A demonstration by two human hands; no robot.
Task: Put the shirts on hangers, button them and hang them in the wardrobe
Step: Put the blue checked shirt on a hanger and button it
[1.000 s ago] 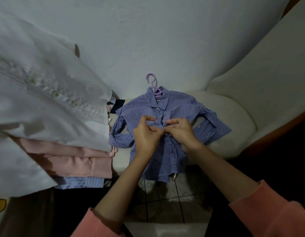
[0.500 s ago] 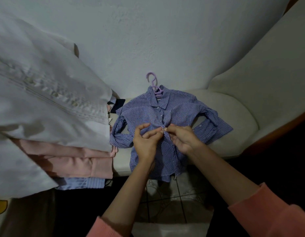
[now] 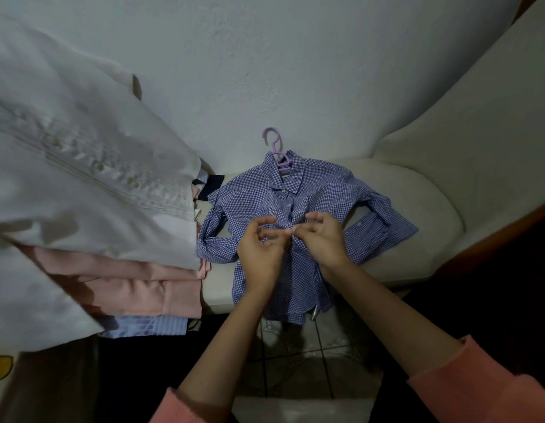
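Observation:
A small blue checked shirt (image 3: 320, 196) lies flat on a cream cushioned seat (image 3: 423, 209), its collar toward the wall. A lilac plastic hanger (image 3: 276, 146) sits inside it, the hook sticking out above the collar. My left hand (image 3: 259, 251) and my right hand (image 3: 321, 239) meet at the shirt's front placket around mid-chest. Each hand pinches the fabric edge there, fingertips almost touching. The button between them is too small to make out.
A stack of folded shirts fills the left: a white one (image 3: 82, 184) on top, pink ones (image 3: 128, 285) below, a pale blue striped one (image 3: 143, 326) at the bottom. A dark item (image 3: 211, 186) lies behind. Tiled floor (image 3: 295, 361) shows below the seat edge.
Both hands have stayed at the placket, working the fabric; the fingers have shifted slightly and the shirt front has been tugged a little.

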